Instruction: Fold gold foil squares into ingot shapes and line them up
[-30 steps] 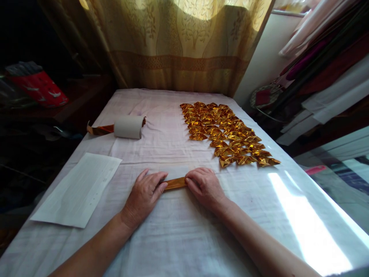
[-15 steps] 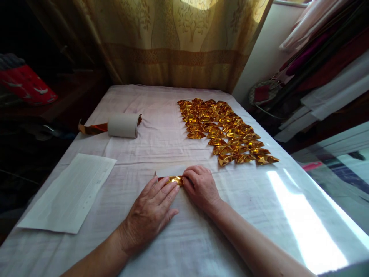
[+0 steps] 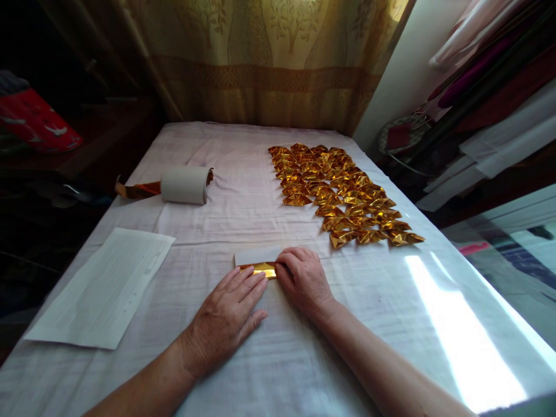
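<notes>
We press our left hand (image 3: pixel 226 315) flat, fingers together, on the gold foil strip (image 3: pixel 259 269) at the near centre; our right hand (image 3: pixel 304 281) pinches its end, white backing now turned up where a second ago it lay closed.

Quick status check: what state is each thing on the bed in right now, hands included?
Gold foil strip: partly folded, white back showing, pinned flat.
Left hand: flat, fingertips on the strip.
Right hand: pressing the strip's right end.
Foil roll: lying on its side, a gold tail pulled out to the left.
Folded gold pieces: finished, laid in rows.
White paper sheet: flat, untouched.
Curtain: drawn shut.
</notes>
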Available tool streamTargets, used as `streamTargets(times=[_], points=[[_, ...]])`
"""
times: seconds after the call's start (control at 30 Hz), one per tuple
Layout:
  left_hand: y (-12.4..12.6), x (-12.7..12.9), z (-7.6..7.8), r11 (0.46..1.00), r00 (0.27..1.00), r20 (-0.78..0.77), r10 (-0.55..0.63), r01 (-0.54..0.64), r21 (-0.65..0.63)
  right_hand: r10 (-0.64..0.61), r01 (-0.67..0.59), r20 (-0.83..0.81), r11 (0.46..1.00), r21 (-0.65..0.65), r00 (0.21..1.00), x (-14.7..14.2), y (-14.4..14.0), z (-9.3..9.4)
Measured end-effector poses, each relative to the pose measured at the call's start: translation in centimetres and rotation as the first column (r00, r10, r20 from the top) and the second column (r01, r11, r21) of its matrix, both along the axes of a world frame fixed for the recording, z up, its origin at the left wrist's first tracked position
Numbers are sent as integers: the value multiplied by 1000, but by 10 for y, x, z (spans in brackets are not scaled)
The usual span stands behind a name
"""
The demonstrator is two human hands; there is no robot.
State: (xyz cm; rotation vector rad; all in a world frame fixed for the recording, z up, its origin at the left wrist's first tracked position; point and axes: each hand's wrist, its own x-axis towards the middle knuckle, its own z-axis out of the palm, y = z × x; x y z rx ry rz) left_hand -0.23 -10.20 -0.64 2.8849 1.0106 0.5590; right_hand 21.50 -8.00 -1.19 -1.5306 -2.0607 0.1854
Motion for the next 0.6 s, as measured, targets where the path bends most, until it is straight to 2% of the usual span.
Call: streamTargets(times=[0.27, 0.6], points=[[0, 0, -1, 999, 1000, 13, 11, -11, -39, -28, 28, -6, 999, 35, 1000, 0, 1, -2], [0, 1, -5, 998, 1000, 0, 26, -26, -51, -2, 2, 4, 1000, 6, 1000, 0, 0, 2]])
